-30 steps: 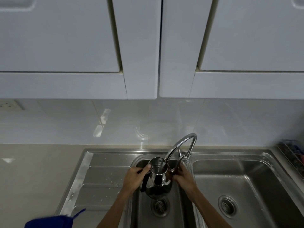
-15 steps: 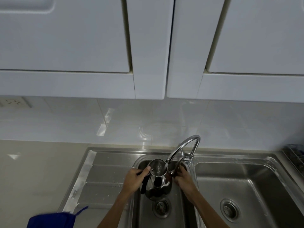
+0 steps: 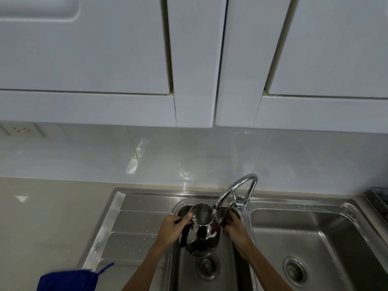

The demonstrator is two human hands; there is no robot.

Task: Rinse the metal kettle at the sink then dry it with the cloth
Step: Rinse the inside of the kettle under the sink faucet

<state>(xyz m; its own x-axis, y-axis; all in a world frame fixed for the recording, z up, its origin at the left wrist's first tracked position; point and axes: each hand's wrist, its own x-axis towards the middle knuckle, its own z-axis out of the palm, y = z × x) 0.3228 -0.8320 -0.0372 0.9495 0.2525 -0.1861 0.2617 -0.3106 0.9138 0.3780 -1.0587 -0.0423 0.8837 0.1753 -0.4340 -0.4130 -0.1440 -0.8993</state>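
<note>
A shiny metal kettle (image 3: 201, 234) with a black handle is held upright over the small middle sink bowl (image 3: 210, 276), its open mouth just below the spout of the curved chrome tap (image 3: 239, 186). My left hand (image 3: 171, 229) grips the black handle, thumb on the rim. My right hand (image 3: 234, 227) wraps the kettle's right side by the spout. A blue cloth (image 3: 67, 280) lies at the bottom left on the counter's front edge.
A ribbed steel draining board (image 3: 130, 223) lies left of the bowl, and a large sink bowl (image 3: 304, 238) with a drain sits on the right. White cupboards hang overhead. A wire rack (image 3: 378, 198) is at the far right edge.
The camera view has shifted a little to the left and up. Both hands keep the same hold on the kettle under the tap.
</note>
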